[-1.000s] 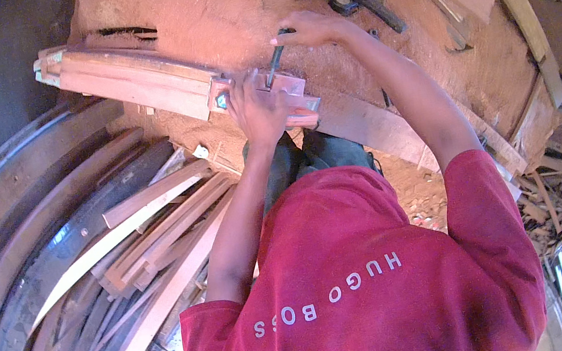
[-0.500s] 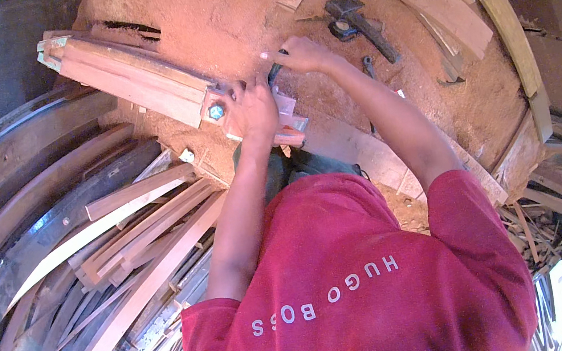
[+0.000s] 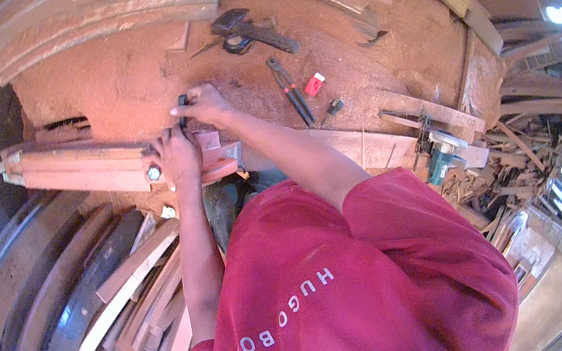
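My left hand (image 3: pixel 179 158) bends over the near end of a long, pale wooden piece (image 3: pixel 85 170), its fingers curled onto the wood. A round, light blue-white thing (image 3: pixel 153 173) shows beside its wrist at the wood's end. Just beyond, my right hand (image 3: pixel 207 106) is closed around a slim dark tool (image 3: pixel 182 110) held upright. The tool's lower end meets the left fingertips, and its tip is hidden there. Smaller wooden blocks (image 3: pixel 223 161) lie right of the left hand.
Pliers with red handles (image 3: pixel 293 96), a red-and-white small box (image 3: pixel 315 85) and a dark hand tool (image 3: pixel 255 36) lie on the sawdust-covered bench. A teal power tool (image 3: pixel 439 164) sits at the right. Boards (image 3: pixel 102 23) line the far side; wood strips (image 3: pixel 131 273) are stacked left.
The view has swung right, so the bench things appear further left, and the pliers, box and power tool show more fully. Both hands stay at the wooden piece's end.
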`<control>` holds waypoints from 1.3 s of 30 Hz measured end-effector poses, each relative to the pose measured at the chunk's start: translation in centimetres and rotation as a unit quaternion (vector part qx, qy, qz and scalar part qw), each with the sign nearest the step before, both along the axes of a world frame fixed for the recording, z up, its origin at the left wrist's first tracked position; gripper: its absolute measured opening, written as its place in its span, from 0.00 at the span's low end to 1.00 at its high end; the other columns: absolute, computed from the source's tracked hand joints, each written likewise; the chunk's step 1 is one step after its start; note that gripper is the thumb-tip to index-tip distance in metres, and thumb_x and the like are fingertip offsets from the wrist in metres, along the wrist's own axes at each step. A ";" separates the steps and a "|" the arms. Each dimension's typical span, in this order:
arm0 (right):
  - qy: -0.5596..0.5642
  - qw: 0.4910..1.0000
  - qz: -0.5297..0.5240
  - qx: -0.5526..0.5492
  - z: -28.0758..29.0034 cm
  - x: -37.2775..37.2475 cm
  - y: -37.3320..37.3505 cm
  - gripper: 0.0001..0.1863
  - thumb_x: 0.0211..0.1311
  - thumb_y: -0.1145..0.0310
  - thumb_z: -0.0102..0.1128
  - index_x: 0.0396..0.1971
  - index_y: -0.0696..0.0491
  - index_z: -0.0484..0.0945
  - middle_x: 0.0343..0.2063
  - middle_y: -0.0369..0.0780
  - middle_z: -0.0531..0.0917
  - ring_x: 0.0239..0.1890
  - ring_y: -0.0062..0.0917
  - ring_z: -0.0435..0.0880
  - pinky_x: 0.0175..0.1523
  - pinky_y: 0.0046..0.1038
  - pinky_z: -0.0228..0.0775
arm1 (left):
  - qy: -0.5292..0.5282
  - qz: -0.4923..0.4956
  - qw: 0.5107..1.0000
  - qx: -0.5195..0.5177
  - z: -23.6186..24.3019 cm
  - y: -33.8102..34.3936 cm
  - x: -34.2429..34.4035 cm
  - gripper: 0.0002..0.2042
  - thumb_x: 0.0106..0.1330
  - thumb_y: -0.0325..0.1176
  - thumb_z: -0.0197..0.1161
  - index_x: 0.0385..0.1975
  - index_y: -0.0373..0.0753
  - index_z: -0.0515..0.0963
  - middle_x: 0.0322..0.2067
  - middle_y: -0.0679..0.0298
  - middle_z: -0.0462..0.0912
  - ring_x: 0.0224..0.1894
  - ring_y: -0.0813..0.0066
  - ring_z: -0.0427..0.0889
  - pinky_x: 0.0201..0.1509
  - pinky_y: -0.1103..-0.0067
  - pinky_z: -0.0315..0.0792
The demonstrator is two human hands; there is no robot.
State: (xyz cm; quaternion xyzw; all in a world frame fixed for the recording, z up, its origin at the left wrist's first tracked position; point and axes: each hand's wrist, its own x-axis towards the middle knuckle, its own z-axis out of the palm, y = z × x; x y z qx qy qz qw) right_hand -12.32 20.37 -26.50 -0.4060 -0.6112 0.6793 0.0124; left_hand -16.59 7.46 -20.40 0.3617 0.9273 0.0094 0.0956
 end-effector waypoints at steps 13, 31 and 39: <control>0.067 0.996 -0.027 0.056 -3.1 0.4 -1.8 0.30 0.56 0.53 0.68 0.52 0.60 0.75 0.45 0.54 0.81 0.50 0.46 0.80 0.55 0.40 0.72 | -0.027 0.006 0.996 -0.085 -0.3 -0.1 -0.4 0.13 0.66 0.35 0.51 0.46 0.45 0.78 0.49 0.61 0.79 0.57 0.55 0.72 0.60 0.46 0.61; 0.063 0.927 0.257 0.267 2.2 0.4 1.8 0.21 0.48 0.62 0.69 0.41 0.57 0.79 0.39 0.52 0.83 0.45 0.47 0.81 0.52 0.44 0.72 | -0.020 0.011 0.999 0.031 0.6 -0.1 0.0 0.18 0.65 0.45 0.60 0.51 0.44 0.77 0.50 0.58 0.77 0.54 0.52 0.73 0.58 0.57 0.65; 0.142 0.789 0.495 0.335 3.1 -2.5 4.7 0.16 0.61 0.66 0.57 0.49 0.48 0.77 0.54 0.49 0.75 0.59 0.43 0.73 0.62 0.40 0.67 | -0.025 0.154 0.942 0.298 3.8 -7.4 2.9 0.22 0.60 0.42 0.66 0.51 0.37 0.75 0.50 0.50 0.74 0.54 0.50 0.70 0.60 0.59 0.61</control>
